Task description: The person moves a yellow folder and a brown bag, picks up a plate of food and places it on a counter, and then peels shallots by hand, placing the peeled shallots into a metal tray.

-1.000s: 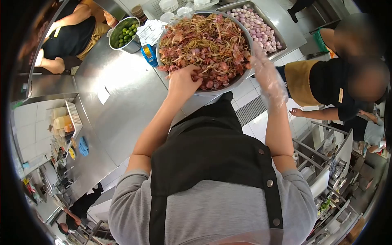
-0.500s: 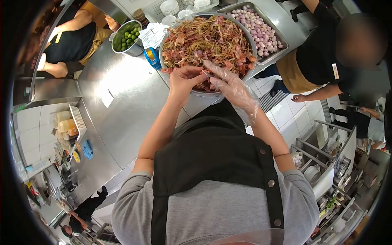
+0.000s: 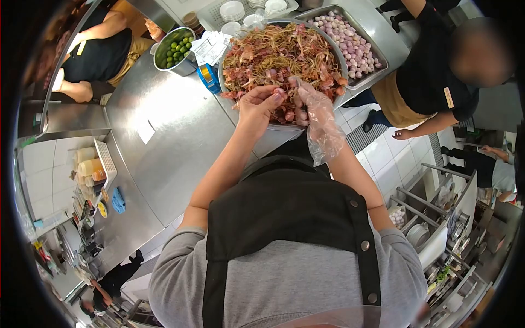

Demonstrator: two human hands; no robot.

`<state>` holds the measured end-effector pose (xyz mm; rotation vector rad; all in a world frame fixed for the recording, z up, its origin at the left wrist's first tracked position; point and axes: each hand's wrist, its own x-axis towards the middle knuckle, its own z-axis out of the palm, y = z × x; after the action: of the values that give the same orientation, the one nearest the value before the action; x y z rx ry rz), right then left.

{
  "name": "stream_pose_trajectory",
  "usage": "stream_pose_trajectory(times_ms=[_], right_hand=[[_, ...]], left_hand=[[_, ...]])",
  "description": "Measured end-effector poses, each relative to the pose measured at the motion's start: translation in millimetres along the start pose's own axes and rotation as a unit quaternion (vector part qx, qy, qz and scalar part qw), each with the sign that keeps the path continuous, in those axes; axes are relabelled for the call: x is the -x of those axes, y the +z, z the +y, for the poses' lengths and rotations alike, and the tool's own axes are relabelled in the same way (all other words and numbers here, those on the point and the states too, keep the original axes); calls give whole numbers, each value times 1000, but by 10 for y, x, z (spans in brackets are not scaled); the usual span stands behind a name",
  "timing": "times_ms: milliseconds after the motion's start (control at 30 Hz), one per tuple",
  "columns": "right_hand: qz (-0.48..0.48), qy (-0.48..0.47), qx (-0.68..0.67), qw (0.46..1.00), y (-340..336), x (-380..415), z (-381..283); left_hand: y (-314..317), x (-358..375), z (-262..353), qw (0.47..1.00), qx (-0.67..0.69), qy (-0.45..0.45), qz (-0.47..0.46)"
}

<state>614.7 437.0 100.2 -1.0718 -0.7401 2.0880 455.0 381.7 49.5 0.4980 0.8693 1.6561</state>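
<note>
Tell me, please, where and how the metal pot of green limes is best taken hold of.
I would grip the metal pot by its rim, coming from the left, where a small handle seems to stick out, and steady its near wall. Its upright, round wall stands above the limes, while the papers and blue tape dispenser crowd the right side.

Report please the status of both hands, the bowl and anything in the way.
Left hand pinching small pink bulb. Right hand gloved, close beside, over bowl. Bowl heaped with reddish skins. Tape dispenser left of bowl, clear of hands.
</note>
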Motion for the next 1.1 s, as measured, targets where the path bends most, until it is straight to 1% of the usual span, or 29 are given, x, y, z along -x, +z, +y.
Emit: stream_pose_trajectory(times_ms=[33, 67, 133, 200, 267, 300, 367, 400, 433, 467, 500, 600, 700, 733, 767, 933, 1000, 1033, 1067, 1100], right_hand=[[11, 14, 60, 998, -23, 4, -59], [9, 13, 61, 998, 2, 11, -74], [45, -79, 143, 986, 101, 104, -113], [32, -74, 161, 984, 72, 199, -226], [-33, -39, 204, 978, 15, 257, -302], [-26, -25, 213, 976, 29, 288, -315], [-29, -33, 219, 975, 34, 297, -264], [-32, -41, 225, 973, 42, 298, -238], [-31, -42, 225, 973, 57, 306, -219], [-60, -49, 203, 976, 73, 317, -200], [-88, -56, 180, 978, 84, 328, -185], [-110, -58, 189, 974, 106, 349, -160], [-115, -76, 210, 968, 139, 336, -148], [-115, -76, 210, 968, 135, 333, -151], [-122, -66, 208, 968, 130, 327, -153], [-122, -49, 206, 970, 117, 265, -136], [-122, -93, 242, 958, 131, 263, -157], [-122, -93, 242, 958, 114, 239, -134], [-128, -141, 263, 946, 82, 200, -91], [-134, -189, 284, 930, 72, 176, -75]], left_hand=[[-33, -4, 20, 999, 35, -12, -24], [-57, -11, 34, 996, 69, -23, -47], [-31, 7, 106, 995, 78, -28, -52], [-30, 24, 132, 994, 87, -34, -58], [-48, 31, 107, 994, 89, -15, -64], [-56, 37, 94, 994, 89, -14, -63], [-67, 47, 77, 998, 39, -13, -41], [-56, 50, 92, 998, 39, -13, -42], [-37, 51, 117, 996, 74, -35, -40], [-26, 49, 132, 992, 109, -57, -39], [-32, 45, 128, 992, 109, -57, -40], [-26, 49, 126, 990, 116, -57, -59], [58, 94, 157, 993, 93, -45, -54], [74, 113, 165, 996, 65, -40, -46], [88, 124, 171, 998, 36, -34, -38], [101, 114, 150, 999, 17, -3, -28], [111, 109, 142, 1000, 17, 5, -19], [150, 120, 138, 1000, 13, 11, 11], [185, 131, 136, 999, 10, 17, 40], [209, 141, 134, 999, 9, 16, 41]])
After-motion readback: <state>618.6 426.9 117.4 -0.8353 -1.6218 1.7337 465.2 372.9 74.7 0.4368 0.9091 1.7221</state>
